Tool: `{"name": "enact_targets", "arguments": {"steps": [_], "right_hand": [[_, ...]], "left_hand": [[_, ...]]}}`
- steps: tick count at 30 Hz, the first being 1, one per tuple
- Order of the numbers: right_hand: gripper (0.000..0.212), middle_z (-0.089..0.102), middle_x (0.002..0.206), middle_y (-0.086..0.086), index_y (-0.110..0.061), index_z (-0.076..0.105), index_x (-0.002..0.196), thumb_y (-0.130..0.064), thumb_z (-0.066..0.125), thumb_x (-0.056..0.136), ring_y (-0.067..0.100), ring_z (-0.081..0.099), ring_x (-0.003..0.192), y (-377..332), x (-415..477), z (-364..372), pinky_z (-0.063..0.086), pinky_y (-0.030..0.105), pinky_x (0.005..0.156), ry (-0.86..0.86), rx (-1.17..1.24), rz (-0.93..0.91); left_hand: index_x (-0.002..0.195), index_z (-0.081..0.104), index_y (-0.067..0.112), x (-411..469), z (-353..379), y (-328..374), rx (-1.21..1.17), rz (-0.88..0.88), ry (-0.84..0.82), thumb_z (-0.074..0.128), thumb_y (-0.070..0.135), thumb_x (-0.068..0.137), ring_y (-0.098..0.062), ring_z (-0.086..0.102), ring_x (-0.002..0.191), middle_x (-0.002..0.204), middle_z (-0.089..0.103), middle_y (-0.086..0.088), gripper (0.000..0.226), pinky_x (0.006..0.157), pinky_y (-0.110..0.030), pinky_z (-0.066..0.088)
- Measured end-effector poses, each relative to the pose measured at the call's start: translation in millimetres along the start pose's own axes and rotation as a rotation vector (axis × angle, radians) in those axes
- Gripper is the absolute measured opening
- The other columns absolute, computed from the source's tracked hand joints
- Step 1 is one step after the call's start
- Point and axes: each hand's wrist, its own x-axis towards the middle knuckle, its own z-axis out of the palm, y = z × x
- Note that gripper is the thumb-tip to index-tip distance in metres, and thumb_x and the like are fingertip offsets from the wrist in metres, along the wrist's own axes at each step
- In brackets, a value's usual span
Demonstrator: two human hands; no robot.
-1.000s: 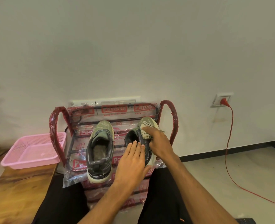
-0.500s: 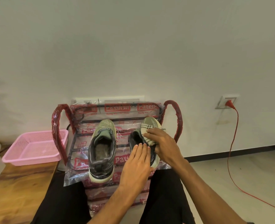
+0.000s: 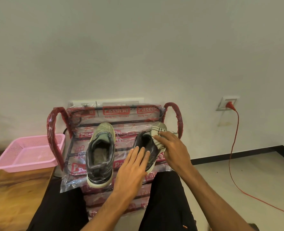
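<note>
Two olive-and-black shoes stand on a plastic-wrapped red shoe rack (image 3: 172, 114) against the wall. The left shoe (image 3: 101, 152) is untouched, its opening facing me. My left hand (image 3: 131, 170) lies flat with straight fingers on the heel of the right shoe (image 3: 144, 144). My right hand (image 3: 172, 147) presses a pale checked cloth (image 3: 157, 136) onto the right side of that shoe, fingers curved over the cloth. Most of that shoe's outer side is hidden under my hands.
A pink plastic basket (image 3: 29, 152) sits on a wooden bench (image 3: 13, 197) at the left. My legs in black trousers (image 3: 162, 205) straddle the rack. At the right, a red cord (image 3: 234, 147) runs from a wall socket (image 3: 227, 104) across the tiled floor.
My right hand with the cloth has slid slightly back along the right shoe's side. The left hand stays on the heel. The camera shifted a little.
</note>
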Motion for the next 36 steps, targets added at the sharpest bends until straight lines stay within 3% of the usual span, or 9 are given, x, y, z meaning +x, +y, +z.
{"name": "enact_targets", "arguments": {"steps": [4,11,17,21,25,29,32,36], "right_hand": [[0.066,0.061,0.128,0.011,-0.015,0.064,0.124,-0.006,0.087,0.063,0.032,0.055,0.122,-12,-17,5,0.049,0.047,0.098,0.065,-0.040,-0.072],[0.069,0.062,0.125,0.011,-0.014,0.066,0.121,-0.022,0.093,0.057,0.030,0.055,0.121,-12,-39,18,0.039,0.042,0.105,0.025,-0.306,-0.323],[0.064,0.062,0.119,0.012,-0.013,0.069,0.116,-0.015,0.091,0.056,0.030,0.054,0.116,-18,-33,15,0.045,0.043,0.100,0.054,-0.326,-0.187],[0.063,0.062,0.118,0.010,-0.015,0.069,0.115,-0.016,0.091,0.056,0.027,0.046,0.116,-11,-35,11,0.047,0.042,0.098,0.029,-0.295,-0.250],[0.068,0.061,0.121,0.014,-0.013,0.069,0.116,-0.016,0.094,0.053,0.033,0.053,0.117,3,-22,3,0.047,0.045,0.098,-0.002,-0.372,-0.151],[0.064,0.062,0.119,0.016,-0.013,0.069,0.115,-0.011,0.092,0.055,0.035,0.057,0.114,-10,-33,6,0.048,0.045,0.096,0.042,-0.291,-0.048],[0.058,0.062,0.116,0.013,-0.012,0.068,0.116,-0.005,0.086,0.061,0.031,0.056,0.113,-17,-48,12,0.051,0.044,0.095,0.052,-0.177,-0.103],[0.064,0.062,0.117,0.012,-0.013,0.068,0.117,-0.017,0.091,0.058,0.030,0.054,0.114,-5,-39,11,0.048,0.042,0.096,0.026,-0.272,-0.149]], "left_hand": [[0.122,0.064,0.005,0,-3,-2,-0.064,-0.010,0.065,0.093,0.027,0.057,-0.027,0.059,0.119,0.123,0.065,-0.013,0.074,0.100,-0.039,0.044],[0.119,0.066,0.004,-5,-9,-7,-0.065,0.021,0.081,0.095,0.005,0.041,-0.027,0.062,0.114,0.120,0.066,-0.014,0.083,0.097,-0.039,0.047],[0.106,0.072,0.006,4,-15,-2,-0.074,0.076,0.114,0.095,0.006,0.037,-0.024,0.069,0.096,0.103,0.072,-0.011,0.073,0.086,-0.034,0.054],[0.102,0.072,0.006,8,-12,0,-0.077,0.089,0.131,0.093,0.006,0.042,-0.022,0.068,0.090,0.095,0.072,-0.009,0.064,0.082,-0.033,0.055],[0.102,0.072,0.006,14,-11,1,-0.068,0.087,0.119,0.094,0.005,0.041,-0.021,0.068,0.085,0.091,0.072,-0.008,0.065,0.077,-0.032,0.055],[0.100,0.072,0.004,16,-11,3,-0.070,0.076,0.117,0.093,0.004,0.040,-0.022,0.068,0.084,0.090,0.072,-0.009,0.064,0.076,-0.033,0.056],[0.098,0.073,0.005,15,-13,4,-0.082,0.071,0.122,0.093,0.006,0.044,-0.022,0.068,0.082,0.089,0.072,-0.009,0.058,0.075,-0.033,0.056],[0.096,0.073,0.007,16,-16,6,-0.084,0.073,0.102,0.094,0.008,0.045,-0.020,0.068,0.079,0.086,0.072,-0.006,0.055,0.071,-0.032,0.056]]}}
